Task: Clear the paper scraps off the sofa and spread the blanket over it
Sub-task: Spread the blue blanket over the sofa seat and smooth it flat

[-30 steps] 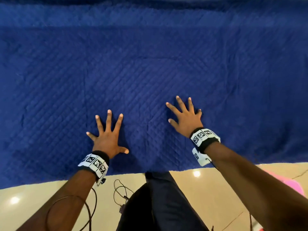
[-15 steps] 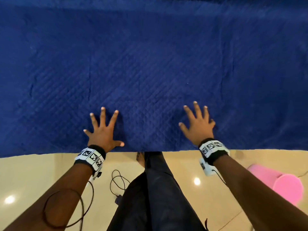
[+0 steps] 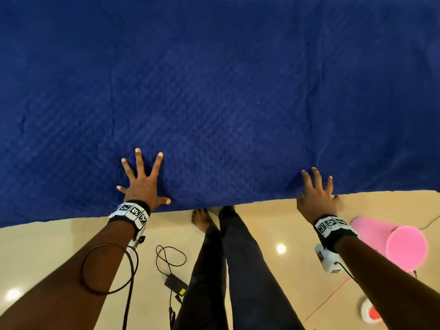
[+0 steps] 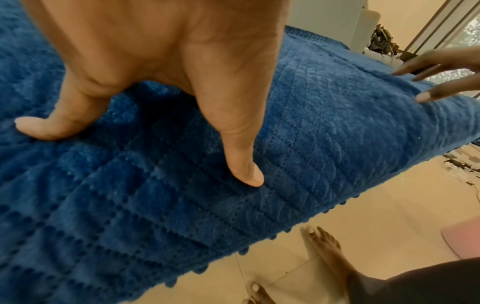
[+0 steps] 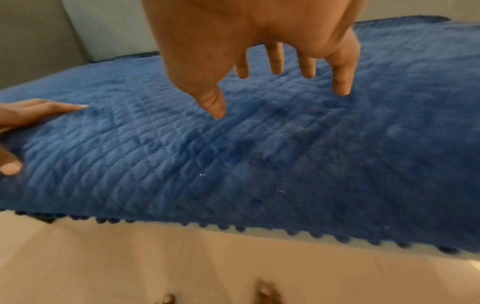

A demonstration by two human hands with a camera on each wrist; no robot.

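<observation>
A dark blue quilted blanket (image 3: 214, 91) lies spread flat over the sofa and fills the upper part of the head view; its bobbled front edge (image 5: 233, 227) hangs toward the floor. My left hand (image 3: 142, 179) lies on it near that front edge, fingers spread and flat; in the left wrist view its fingertips (image 4: 249, 176) press the blanket (image 4: 337, 123). My right hand (image 3: 317, 189) hovers at the front edge further right, fingers straight and apart, just above the blanket (image 5: 285, 154). No paper scraps show on the sofa.
A grey sofa back cushion (image 5: 103, 30) rises behind the blanket. On the beige tiled floor (image 3: 273, 222) lie a pink cylindrical bin (image 3: 402, 244) on its side, a black cable with an adapter (image 3: 175, 282), and my bare feet (image 3: 202, 220). Scraps litter the floor (image 4: 459, 166) at the right.
Both hands slid back along the blanket toward its front edge. The right hand also moved right and lifted off the cloth. More floor and the pink bin came into view.
</observation>
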